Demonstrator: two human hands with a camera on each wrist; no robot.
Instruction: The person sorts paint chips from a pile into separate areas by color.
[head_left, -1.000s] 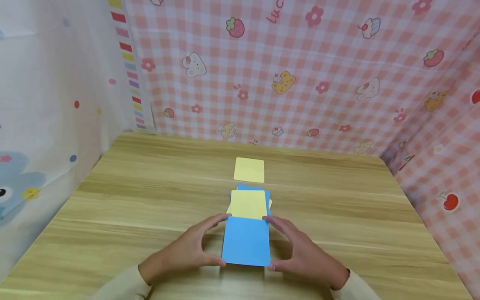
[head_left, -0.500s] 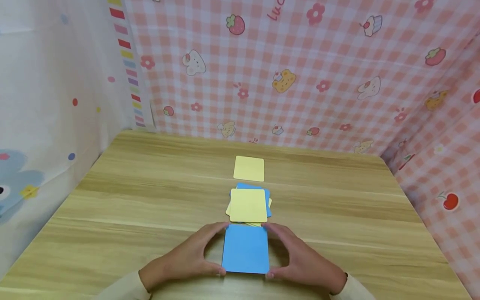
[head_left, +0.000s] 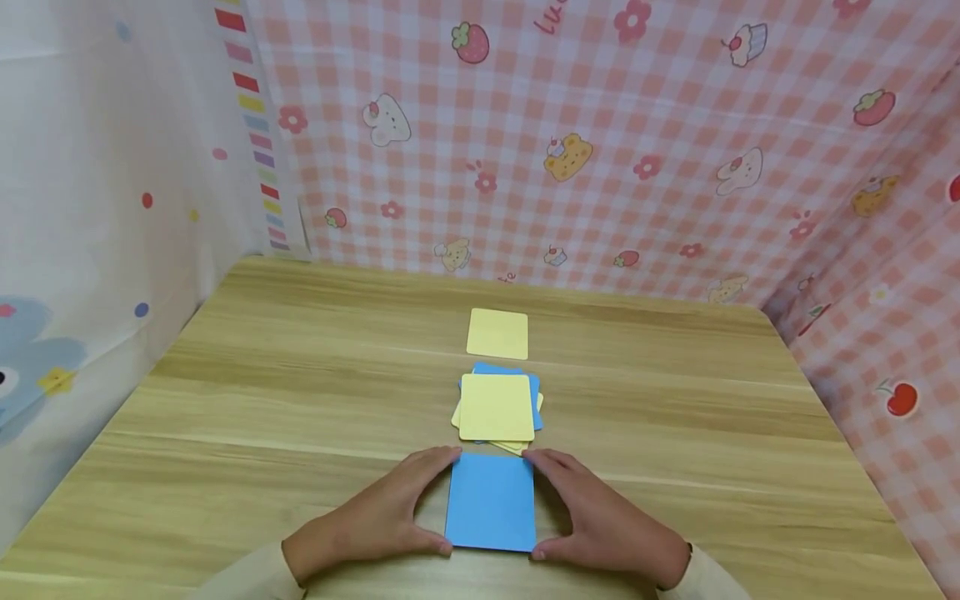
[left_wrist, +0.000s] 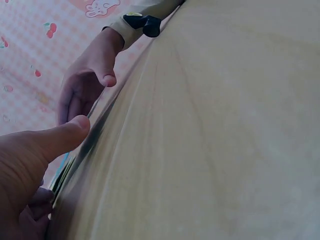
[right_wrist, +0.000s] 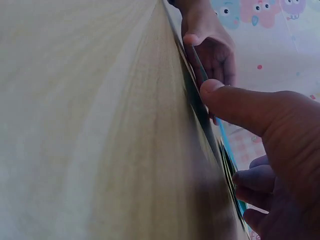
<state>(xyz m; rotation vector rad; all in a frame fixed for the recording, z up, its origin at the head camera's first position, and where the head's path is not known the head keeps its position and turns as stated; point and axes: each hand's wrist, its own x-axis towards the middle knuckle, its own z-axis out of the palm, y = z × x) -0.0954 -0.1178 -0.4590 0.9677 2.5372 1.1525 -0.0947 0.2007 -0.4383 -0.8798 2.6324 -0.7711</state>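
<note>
A square blue card [head_left: 491, 502] lies between both hands near the front of the table in the head view. My left hand [head_left: 378, 517] holds its left corners with thumb and fingertips. On the other side, my right hand [head_left: 603, 521] grips the right corners the same way. Seen edge-on in the right wrist view, the blue card [right_wrist: 223, 134] appears slightly raised off the tabletop at the thumb. Just beyond it is a loose pile of yellow and blue cards, topped by a yellow card [head_left: 497, 407].
Farther back, a single yellow card [head_left: 498, 333] lies by itself on the wooden table [head_left: 300, 358]. A pink checked cloth [head_left: 510, 125] hangs behind the table, and a white printed cloth [head_left: 97, 167] hangs along the left.
Both hands have drawn the blue card toward the person and lower, off the yellow card it partly covered. More of the pile now shows.
</note>
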